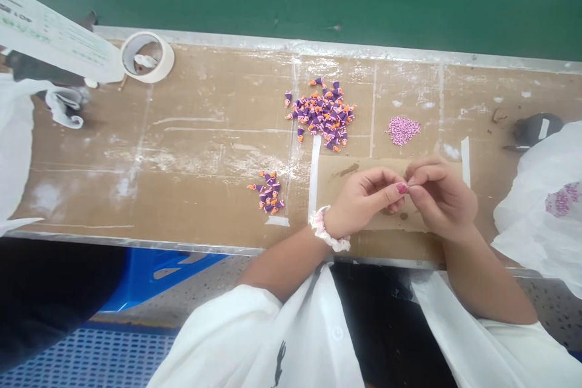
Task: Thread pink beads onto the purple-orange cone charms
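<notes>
My left hand [370, 196], with a white scrunchie [328, 230] round its wrist, is closed in a pinch. My right hand [443, 197] pinches at the same spot, its fingertips meeting the left ones. Whatever sits between them is too small to make out. Both hands are above a taped-down sheet of cardboard [339, 173]. Beyond them lies a heap of small purple and orange figures [322, 112]. A pile of tiny pink beads [404, 131] is just past my right hand. A smaller group of the purple and orange figures [269, 193] lies left of my left wrist.
A roll of tape [164, 63] stands at the far left beside a white box [54, 33]. At the right, a white plastic bag [527, 212] holds pink bits, with a dark object [530, 128] behind it. A blue stool [140, 279] is below the table's front edge.
</notes>
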A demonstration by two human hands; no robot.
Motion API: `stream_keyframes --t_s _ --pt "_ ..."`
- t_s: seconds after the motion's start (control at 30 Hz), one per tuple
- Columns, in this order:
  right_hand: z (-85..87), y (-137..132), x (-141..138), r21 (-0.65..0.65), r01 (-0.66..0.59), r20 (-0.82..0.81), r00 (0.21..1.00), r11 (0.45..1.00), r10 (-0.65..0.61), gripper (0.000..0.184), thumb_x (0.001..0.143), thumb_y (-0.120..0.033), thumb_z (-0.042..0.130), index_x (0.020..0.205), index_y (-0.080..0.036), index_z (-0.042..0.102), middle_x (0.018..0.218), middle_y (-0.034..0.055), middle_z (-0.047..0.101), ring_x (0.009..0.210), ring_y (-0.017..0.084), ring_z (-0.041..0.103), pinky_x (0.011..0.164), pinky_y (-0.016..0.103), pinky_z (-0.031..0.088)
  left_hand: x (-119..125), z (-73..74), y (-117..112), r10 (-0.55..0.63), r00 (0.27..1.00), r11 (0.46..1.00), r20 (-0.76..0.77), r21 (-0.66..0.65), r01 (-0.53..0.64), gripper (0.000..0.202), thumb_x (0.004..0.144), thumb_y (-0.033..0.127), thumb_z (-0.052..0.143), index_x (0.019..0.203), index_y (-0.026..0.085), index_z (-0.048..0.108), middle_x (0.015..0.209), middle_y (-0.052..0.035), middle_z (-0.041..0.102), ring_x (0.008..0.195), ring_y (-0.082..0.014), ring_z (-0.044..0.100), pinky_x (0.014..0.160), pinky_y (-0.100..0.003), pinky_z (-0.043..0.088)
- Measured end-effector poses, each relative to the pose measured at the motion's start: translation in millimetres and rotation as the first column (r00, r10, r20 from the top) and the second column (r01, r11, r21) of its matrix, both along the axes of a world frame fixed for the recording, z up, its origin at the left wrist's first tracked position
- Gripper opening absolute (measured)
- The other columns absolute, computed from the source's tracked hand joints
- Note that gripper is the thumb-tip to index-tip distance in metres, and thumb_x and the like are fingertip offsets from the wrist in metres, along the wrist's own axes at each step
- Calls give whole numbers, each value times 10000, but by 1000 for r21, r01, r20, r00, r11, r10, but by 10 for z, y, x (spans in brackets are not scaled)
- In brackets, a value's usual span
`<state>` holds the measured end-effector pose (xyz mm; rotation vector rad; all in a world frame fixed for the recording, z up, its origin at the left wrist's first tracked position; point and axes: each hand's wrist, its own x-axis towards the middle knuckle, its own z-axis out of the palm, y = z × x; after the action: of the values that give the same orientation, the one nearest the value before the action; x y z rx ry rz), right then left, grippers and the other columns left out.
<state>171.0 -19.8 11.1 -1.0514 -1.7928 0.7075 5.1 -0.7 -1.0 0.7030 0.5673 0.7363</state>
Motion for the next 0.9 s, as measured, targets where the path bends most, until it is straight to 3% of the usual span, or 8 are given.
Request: stream_keyframes --t_s 0.33,0.47,0.57,0.9 --pt "-14 -34 -22 95 73 33 997 993 -77 222 827 -92 667 980 -252 660 819 23 621 696 154 600 567 290 485 18 -8 -49 77 997 989 -18 124 -75 290 895 395 605 766 149 521 609 40 488 575 -63 459 582 -213 410" --pt "-19 -61 -56 27 92 -42 995 995 -90 273 824 -71 670 1029 -251 671 863 30 630 742 154 607 592 286 500 31 -36 -58 46 996 994 74 96 -53 295 908 384 585 748 159 481 595 46 452 572 -71 439 570 -227 385" --pt "-19 -72 -70 27 88 -52 995 996 -87 301 817 -48 671 1039 -251 674 875 31 638 751 156 611 597 284 502 25 -42 -52 47 997 992 58 116 -54 294 909 372 587 742 157 477 607 45 457 573 -66 436 575 -221 390" --pt "-24 -70 -32 110 130 10 991 985 -132 212 837 -88 653 986 -239 641 839 29 617 703 154 582 581 293 487 2 9 -40 152 988 922 -22 363 -133 221 938 334 552 805 159 535 694 31 500 628 -52 492 620 -173 460"
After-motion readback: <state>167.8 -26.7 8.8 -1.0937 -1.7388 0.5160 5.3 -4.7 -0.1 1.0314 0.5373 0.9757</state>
